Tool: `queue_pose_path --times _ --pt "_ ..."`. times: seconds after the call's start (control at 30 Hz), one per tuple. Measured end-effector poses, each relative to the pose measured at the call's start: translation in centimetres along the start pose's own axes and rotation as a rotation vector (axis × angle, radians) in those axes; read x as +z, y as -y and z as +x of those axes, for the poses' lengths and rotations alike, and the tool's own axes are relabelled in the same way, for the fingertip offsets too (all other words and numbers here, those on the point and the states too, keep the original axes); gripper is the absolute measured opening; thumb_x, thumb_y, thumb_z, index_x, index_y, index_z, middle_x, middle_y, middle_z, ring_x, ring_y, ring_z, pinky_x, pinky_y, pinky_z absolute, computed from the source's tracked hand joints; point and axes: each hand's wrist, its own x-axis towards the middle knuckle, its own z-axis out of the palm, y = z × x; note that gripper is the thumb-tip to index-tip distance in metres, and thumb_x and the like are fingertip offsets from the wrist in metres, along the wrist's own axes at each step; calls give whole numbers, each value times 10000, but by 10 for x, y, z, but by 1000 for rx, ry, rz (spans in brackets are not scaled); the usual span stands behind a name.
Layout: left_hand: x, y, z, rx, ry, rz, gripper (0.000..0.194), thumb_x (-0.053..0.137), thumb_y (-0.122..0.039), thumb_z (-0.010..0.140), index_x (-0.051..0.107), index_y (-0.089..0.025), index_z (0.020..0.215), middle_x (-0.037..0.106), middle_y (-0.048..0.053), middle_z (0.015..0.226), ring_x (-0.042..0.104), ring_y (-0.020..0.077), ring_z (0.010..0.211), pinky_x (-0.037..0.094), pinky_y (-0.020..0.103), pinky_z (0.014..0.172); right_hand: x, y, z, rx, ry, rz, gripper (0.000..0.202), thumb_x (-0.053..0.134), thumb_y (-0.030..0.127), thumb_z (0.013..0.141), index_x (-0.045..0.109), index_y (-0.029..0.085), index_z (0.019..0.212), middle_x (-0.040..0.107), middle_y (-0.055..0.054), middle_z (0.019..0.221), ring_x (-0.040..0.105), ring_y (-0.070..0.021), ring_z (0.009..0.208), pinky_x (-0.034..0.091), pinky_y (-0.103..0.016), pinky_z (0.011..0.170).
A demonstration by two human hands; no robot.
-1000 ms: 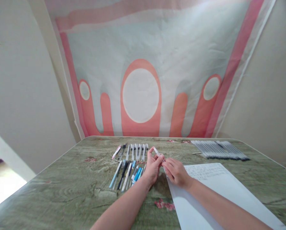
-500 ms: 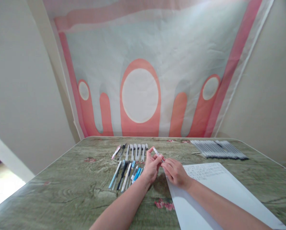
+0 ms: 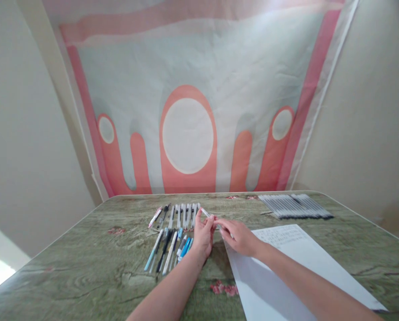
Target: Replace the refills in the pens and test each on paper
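Observation:
A slim whitish pen (image 3: 205, 212) is held between my two hands above the middle of the table. My left hand (image 3: 204, 234) is closed round its upper part, the far end poking out past the fingers. With fingers pinched, my right hand (image 3: 237, 236) grips the lower end; what exactly sits in those fingertips is partly hidden. Below the right wrist lies a white paper sheet (image 3: 286, 263) with handwriting along its top. Left of my left hand rests a group of pens (image 3: 168, 254) in blue, black and white.
Behind that group stands a row of clear-bodied pens (image 3: 185, 215), with a pink-and-white pen (image 3: 155, 217) at its left. Many thin refills or pens with dark tips (image 3: 295, 207) lie side by side at the back right. A printed sheet (image 3: 189, 133) hangs behind the wood-patterned table (image 3: 95, 267).
The view has turned slightly right, so everything sits a little further left. My right hand has shifted along the pen, its fingers now more stretched; both hands still hold it.

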Motion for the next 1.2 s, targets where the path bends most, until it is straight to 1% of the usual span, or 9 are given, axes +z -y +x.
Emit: queue_pose_path --times 0.1,0.23,0.33,0.43,0.5,0.6,0.73,0.93,1.2 --pt "3 2 -1 -11 13 18 795 710 -258 673 236 -284 1310 635 10 861 602 90 763 444 201 728 -5 -11 4 146 18 74 313 426 177 821 493 194 1126 629 5 718 568 -129 628 392 -226 584" --pt "6 10 -5 -85 64 104 903 720 -259 662 137 -231 1351 627 90 1005 595 162 920 434 295 831 -21 -48 7 346 -69 -4 221 430 185 828 553 174 1012 668 -24 759 609 -139 698 411 -235 637" --pt "6 17 -7 -86 151 253 801 727 -241 643 270 -200 1299 625 104 994 598 184 908 437 323 820 -35 -87 1 579 -113 -328 169 467 199 824 573 163 950 674 -78 804 626 -185 780 422 -266 669" --pt "4 23 -9 -45 276 403 603 716 -197 638 431 -189 1169 629 78 907 603 169 832 447 329 793 -45 -119 -13 769 -74 -643 195 438 199 852 559 135 990 665 -133 786 637 -224 770 432 -295 652" --pt "3 25 -11 -7 329 493 495 706 -150 626 503 -181 1077 623 66 865 596 160 800 447 329 790 -48 -133 -22 844 -41 -735 190 413 165 860 565 109 959 657 -153 768 642 -232 761 438 -299 643" --pt "3 27 -13 49 361 613 394 671 -91 628 548 -173 993 615 66 854 585 160 801 445 330 796 -48 -142 -31 876 -27 -764 209 378 85 848 575 94 918 652 -158 756 644 -236 759 443 -303 638" --pt "2 27 -13 75 381 677 350 630 -79 657 552 -168 986 609 77 874 582 164 812 450 328 785 -45 -143 -33 863 -34 -790 264 342 40 833 587 100 909 645 -158 821 632 -238 815 446 -307 656" --pt "1 27 -13 60 380 619 341 643 -80 646 564 -171 966 609 73 864 582 163 801 447 322 781 -41 -145 -35 891 -62 -812 241 390 93 822 617 80 900 614 -206 903 607 -259 855 443 -336 676" --pt "1 26 -13 100 400 696 315 617 -83 666 566 -173 963 613 71 865 580 158 787 454 311 764 -41 -153 -40 895 -102 -814 247 463 246 832 607 88 956 596 -194 943 572 -265 913 414 -336 719"
